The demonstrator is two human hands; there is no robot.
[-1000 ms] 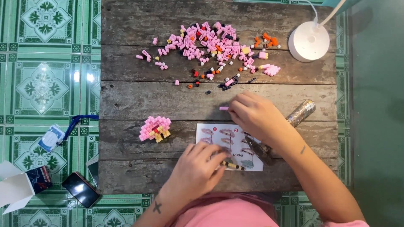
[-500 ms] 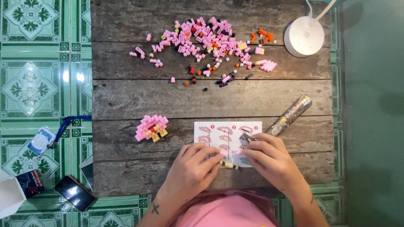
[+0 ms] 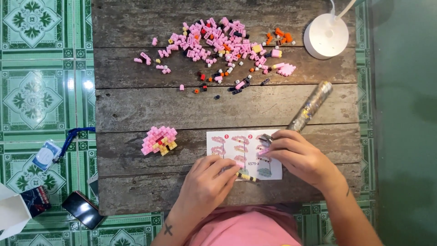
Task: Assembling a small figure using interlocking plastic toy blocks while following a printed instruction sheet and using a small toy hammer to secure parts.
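My left hand [image 3: 210,181] rests on the near edge of a picture instruction sheet [image 3: 227,142] and pinches a short black-and-yellow strip of small bricks [image 3: 247,176]. My right hand [image 3: 298,157] lies over the sheet's right side, its fingertips closed on a tiny pink brick [image 3: 263,152]. A small metal piece [image 3: 266,138] shows just above those fingers. The two hands are close together, thumbs toward the strip. A partly built pink brick model [image 3: 159,140] stands to the left of the sheet, apart from both hands.
A loose pile of mostly pink small bricks [image 3: 223,43] spreads across the far planks of the wooden table [image 3: 136,109]. A white round lamp base [image 3: 325,29] sits far right, a shiny foil tube [image 3: 312,105] beside my right hand. A phone [image 3: 83,209], a box [image 3: 18,209] and a lanyard card [image 3: 45,155] lie on the tiled floor.
My right hand has drawn back from the middle of the table to the instruction sheet, bringing a pink brick. The left hand stays at the sheet's near edge.
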